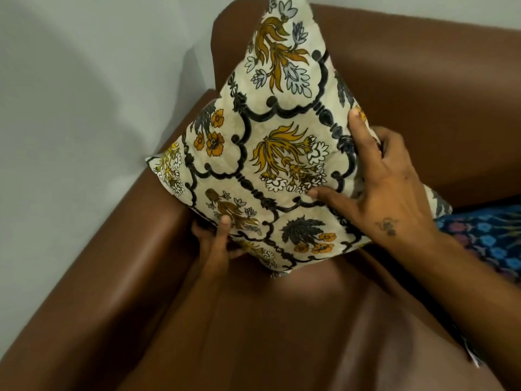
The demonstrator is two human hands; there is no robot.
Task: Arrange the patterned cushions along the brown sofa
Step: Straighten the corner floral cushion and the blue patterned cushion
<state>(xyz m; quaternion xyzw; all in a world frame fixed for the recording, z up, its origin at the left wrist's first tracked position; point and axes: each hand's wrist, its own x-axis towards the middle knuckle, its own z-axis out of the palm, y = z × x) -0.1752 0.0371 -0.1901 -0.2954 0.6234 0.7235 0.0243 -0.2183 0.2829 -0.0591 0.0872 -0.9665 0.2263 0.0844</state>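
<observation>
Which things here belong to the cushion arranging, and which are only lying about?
Job: floral cushion, brown sofa, left hand and right hand holding the cushion.
Just there: blue patterned fabric, perhaps another cushion; grey wall.

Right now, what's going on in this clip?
A person is holding a cream floral cushion in the corner of the brown sofa, next to its armrest. The cushion is tilted so that one corner points up. The left-hand grip pinches its lower edge, and the right-hand grip holds its right side, with the thumb spread on the front. A dark blue patterned cushion lies on the seat to the right, partly out of frame.
</observation>
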